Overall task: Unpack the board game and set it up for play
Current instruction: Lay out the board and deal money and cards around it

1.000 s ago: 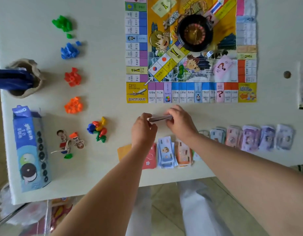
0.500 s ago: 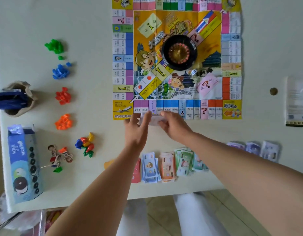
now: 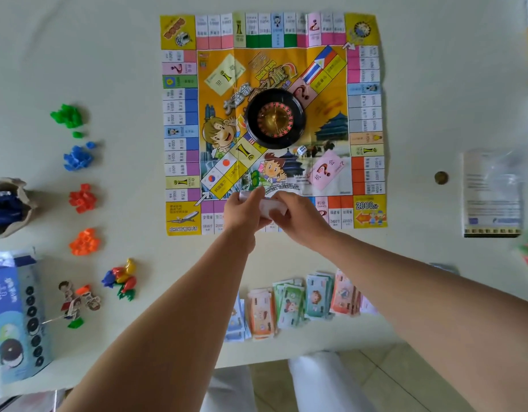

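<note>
A colourful paper game board point(image 3: 179, 144) lies flat on the pale table. A black roulette wheel point(image 3: 274, 118) stands on its middle, with a white die point(image 3: 301, 150) and a pink card stack point(image 3: 326, 171) beside it. Over the board's near edge, my left hand point(image 3: 245, 211) and my right hand point(image 3: 301, 220) together hold a small stack of white cards point(image 3: 271, 205). Piles of play money point(image 3: 289, 304) lie in a row near the table's front edge, partly hidden by my arms.
Left of the board lie green point(image 3: 68, 115), blue point(image 3: 78, 157), red point(image 3: 83, 198) and orange point(image 3: 84, 241) house piles, coloured pawns point(image 3: 121, 279) and cardboard figures point(image 3: 77, 303). A blue box point(image 3: 16, 316) and a cup point(image 3: 7, 206) sit at far left. A leaflet point(image 3: 491, 194) and coin point(image 3: 441, 177) lie on the right.
Both hands have moved forward with the cards, from the bare table in front of the money piles to over the board's near edge. The view has tilted further up the table.
</note>
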